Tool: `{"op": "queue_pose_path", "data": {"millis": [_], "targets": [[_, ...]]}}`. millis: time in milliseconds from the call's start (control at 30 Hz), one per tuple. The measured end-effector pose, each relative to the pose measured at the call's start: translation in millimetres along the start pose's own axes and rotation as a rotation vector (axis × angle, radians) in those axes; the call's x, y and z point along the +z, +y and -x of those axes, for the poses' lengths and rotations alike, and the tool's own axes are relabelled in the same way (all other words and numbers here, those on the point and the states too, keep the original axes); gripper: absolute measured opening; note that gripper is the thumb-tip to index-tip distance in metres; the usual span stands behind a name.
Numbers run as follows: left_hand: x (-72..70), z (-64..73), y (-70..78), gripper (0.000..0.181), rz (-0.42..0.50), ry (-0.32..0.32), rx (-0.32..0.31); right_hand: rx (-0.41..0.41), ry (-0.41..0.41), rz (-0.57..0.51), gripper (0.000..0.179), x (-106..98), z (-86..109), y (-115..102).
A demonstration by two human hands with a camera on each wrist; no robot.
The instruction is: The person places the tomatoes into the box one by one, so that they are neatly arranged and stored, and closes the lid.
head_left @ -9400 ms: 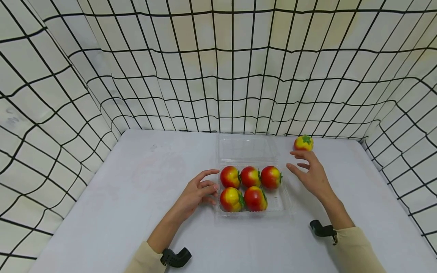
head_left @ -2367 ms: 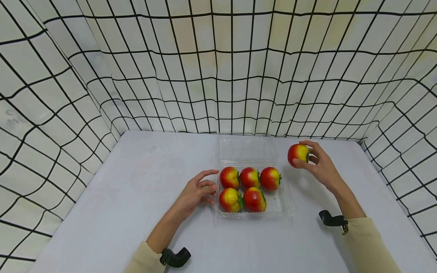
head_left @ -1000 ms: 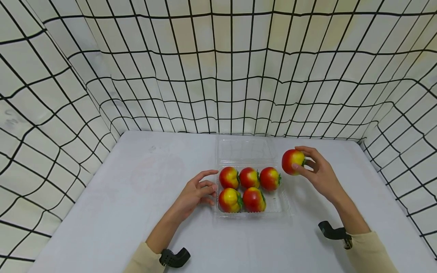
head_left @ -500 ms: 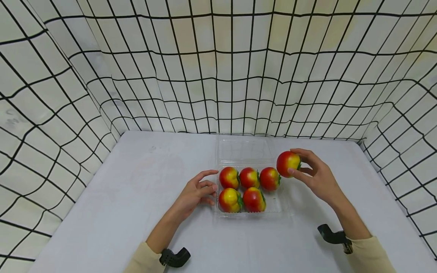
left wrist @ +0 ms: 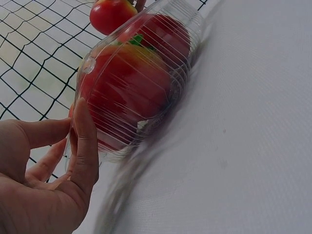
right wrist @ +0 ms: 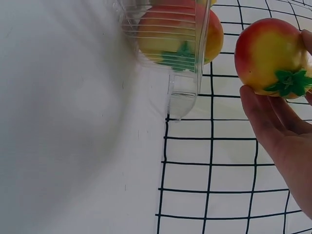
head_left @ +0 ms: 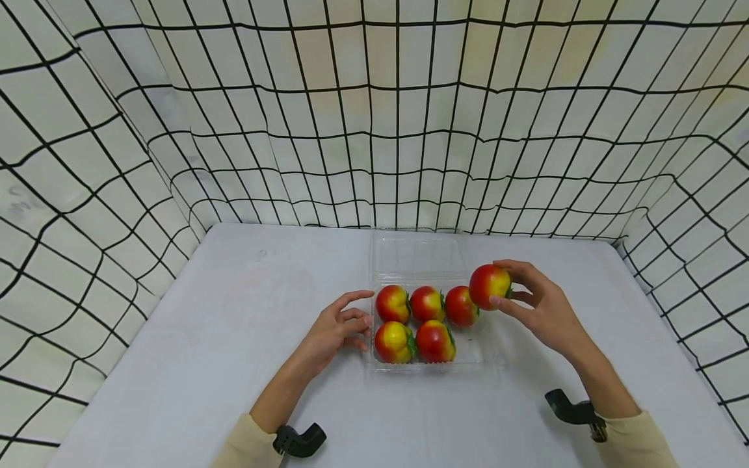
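Observation:
My right hand (head_left: 541, 309) grips a red-and-yellow fruit (head_left: 487, 286) with a green leafy top, thumb in front and fingers behind. In the head view this fruit overlaps the rightmost fruit (head_left: 461, 307) of the back row. The right wrist view shows the held fruit (right wrist: 270, 56) raised beside the clear plastic clamshell box (right wrist: 183, 105). Inside the box (head_left: 430, 368) sit several matching fruits, three behind and two in front, with bare floor at front right. My left hand (head_left: 332, 331) rests its spread, relaxed fingers at the box's left wall.
The hinged clear lid (head_left: 418, 255) lies folded back behind the box. A white table (head_left: 257, 305) is enclosed at the back and sides by black netting (head_left: 398, 136) over pale walls. Each wrist wears a black camera mount (head_left: 300, 441).
My right hand took the loose fruit from the back right of the table and has brought it left and toward me, over the box's right edge. The left hand stays put.

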State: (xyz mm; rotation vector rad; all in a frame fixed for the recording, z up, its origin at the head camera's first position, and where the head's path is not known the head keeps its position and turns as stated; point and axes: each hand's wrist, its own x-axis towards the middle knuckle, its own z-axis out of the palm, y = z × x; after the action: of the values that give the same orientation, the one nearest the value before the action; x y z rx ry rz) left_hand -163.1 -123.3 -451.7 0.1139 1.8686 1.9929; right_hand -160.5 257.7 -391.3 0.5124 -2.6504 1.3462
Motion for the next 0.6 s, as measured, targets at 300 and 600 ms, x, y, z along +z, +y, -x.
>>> {"op": "queue_pose_path", "data": {"millis": [300, 600], "targets": [[-0.4, -1.2, -1.5, 0.052, -0.002, 0.003, 0.002, -0.016, -0.017, -0.037, 0.059, 2.1, 4.9, -1.2], [-0.5, -0.7, -0.8, 0.053, -0.018, 0.008, 0.000, -0.005, -0.034, -0.051, 0.060, 4.8, 10.1, -4.9]]}}
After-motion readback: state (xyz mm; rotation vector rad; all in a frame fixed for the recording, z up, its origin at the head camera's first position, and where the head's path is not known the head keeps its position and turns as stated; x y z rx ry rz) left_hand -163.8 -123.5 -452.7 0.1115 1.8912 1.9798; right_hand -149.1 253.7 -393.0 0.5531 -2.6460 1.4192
